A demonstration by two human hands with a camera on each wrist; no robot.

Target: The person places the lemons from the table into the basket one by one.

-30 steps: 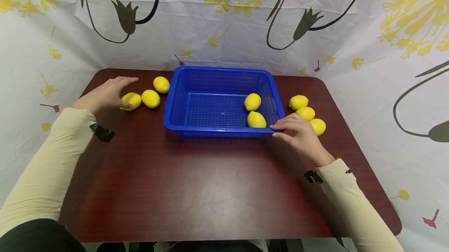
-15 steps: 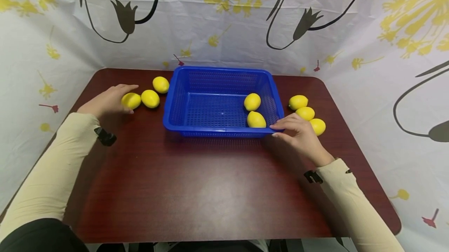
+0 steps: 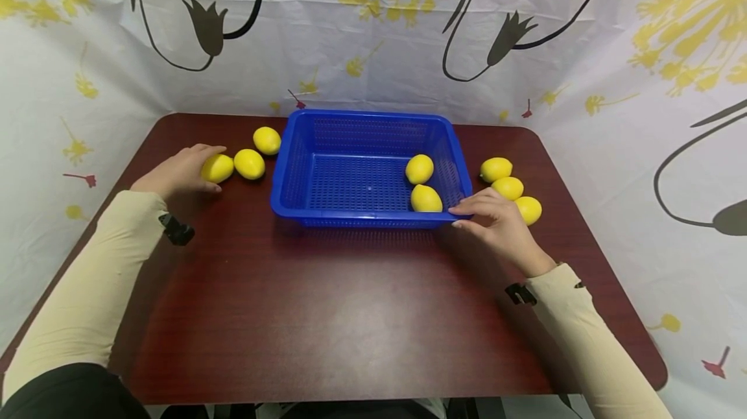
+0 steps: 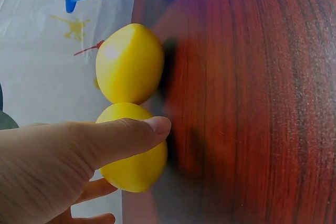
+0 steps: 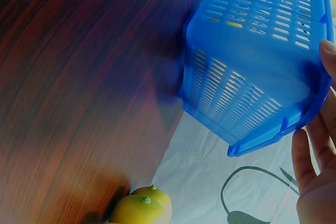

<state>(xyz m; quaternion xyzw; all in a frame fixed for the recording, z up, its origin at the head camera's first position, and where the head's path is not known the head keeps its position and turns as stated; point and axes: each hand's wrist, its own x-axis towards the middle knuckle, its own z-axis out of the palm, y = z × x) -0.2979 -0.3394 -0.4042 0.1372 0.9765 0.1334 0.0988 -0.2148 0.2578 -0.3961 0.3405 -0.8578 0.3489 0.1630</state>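
At the table's left my left hand (image 3: 174, 171) is round a yellow lemon (image 3: 219, 168), thumb on the near side and fingers on the far side. The left wrist view shows the thumb lying across this lemon (image 4: 137, 174), with a second lemon (image 4: 130, 62) right against it. My right hand (image 3: 503, 227) pinches the near right corner of the blue plastic basket (image 3: 367, 216), thumb outside and fingertips over the rim. Inside the basket, toward its right end, rest two lemons (image 3: 419, 169). In the right wrist view the fingers and thumb straddle the basket rim (image 5: 315, 109).
Two more lemons, one nearer (image 3: 249, 165) and one farther (image 3: 267, 141), lie between my left hand and the basket. Several lemons (image 3: 508, 189) form a row right of the basket. A patterned white cloth (image 3: 373, 69) hangs behind the brown table (image 3: 350, 315).
My left hand has lowered and come in close round the leftmost lemon, its thumb and fingers drawing nearer to it. The right hand, basket and other lemons keep their places.
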